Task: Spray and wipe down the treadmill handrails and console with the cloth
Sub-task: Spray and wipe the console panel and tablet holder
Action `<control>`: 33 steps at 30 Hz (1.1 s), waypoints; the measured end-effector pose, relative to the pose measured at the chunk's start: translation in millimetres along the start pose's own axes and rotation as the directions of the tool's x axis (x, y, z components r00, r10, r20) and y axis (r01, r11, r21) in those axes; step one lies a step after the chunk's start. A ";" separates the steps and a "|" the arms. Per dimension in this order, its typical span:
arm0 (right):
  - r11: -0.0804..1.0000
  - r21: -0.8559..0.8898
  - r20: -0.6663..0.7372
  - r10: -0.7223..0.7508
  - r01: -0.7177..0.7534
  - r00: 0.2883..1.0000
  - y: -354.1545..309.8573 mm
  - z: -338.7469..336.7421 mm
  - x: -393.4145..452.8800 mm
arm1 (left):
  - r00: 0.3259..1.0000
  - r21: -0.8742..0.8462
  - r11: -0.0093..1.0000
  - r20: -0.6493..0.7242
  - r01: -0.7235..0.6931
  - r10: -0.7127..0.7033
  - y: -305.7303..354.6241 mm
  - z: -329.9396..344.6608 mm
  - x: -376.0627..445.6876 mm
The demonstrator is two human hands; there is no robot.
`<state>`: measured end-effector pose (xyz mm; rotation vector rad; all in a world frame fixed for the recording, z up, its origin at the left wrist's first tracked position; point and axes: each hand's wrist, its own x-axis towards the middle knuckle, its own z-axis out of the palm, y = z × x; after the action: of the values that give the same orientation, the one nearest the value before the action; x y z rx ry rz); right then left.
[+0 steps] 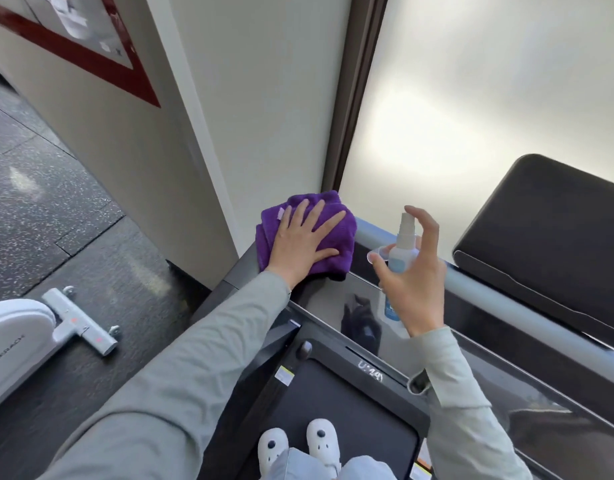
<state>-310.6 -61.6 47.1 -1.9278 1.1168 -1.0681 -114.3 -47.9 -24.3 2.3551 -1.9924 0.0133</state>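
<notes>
A folded purple cloth (336, 233) lies on the left end of the treadmill's glossy dark console (326, 299). My left hand (303, 239) presses flat on the cloth, fingers spread. My right hand (414, 282) holds a small white spray bottle (402, 251) with a blue label upright over the console, index finger arched above the nozzle. A grey handrail bar (489, 292) runs behind the console toward the right. Below, the black treadmill belt (343, 407) shows my two white shoes.
A white wall corner and a frosted window stand close behind the console. A black padded panel (548, 244) sits at right beyond the handrail. On the speckled dark floor at left is the white base of another exercise machine (18, 337).
</notes>
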 end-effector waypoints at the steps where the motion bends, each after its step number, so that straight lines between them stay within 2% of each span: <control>1: 1.000 0.001 -0.001 -0.012 0.012 1.000 -1.2 -0.6 1.0 | 0.999 -0.014 0.999 0.008 0.039 -0.039 -9.1 -3.3 -2.9; 6: 1.000 0.016 -0.003 -0.010 0.010 1.000 -2.3 7.7 2.2 | 0.973 -0.238 0.944 0.050 0.230 -0.225 -31.2 -14.2 -36.8; 11: 0.997 -0.001 0.070 0.075 -0.075 0.995 3.8 30.1 -4.7 | 0.944 -0.085 0.948 -0.102 0.308 -0.315 -20.4 3.3 -92.6; 15: 0.995 -0.041 0.124 0.101 -0.096 0.987 6.8 37.8 -9.8 | 0.917 -0.038 0.919 -0.059 0.393 -0.395 -17.3 5.3 -65.9; 23: 0.988 -0.103 0.132 0.126 -0.113 0.983 6.9 30.8 -20.4 | 0.925 -0.062 0.924 -0.007 0.378 -0.379 -8.1 -2.4 -13.0; 27: 0.988 -0.092 0.130 0.135 -0.124 0.982 5.3 27.6 -27.5 | 0.940 -0.120 0.935 -0.039 0.333 -0.340 -18.0 -3.1 -46.8; 33: 0.991 -0.078 0.126 0.116 -0.107 0.985 9.2 28.6 -31.7 | 0.897 -0.118 0.917 -0.196 0.381 -0.397 -23.0 2.6 -122.5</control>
<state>-298.3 -33.1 16.4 -1.9350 1.1883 -0.8401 -112.0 76.4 -33.1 2.5312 -1.3754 0.1646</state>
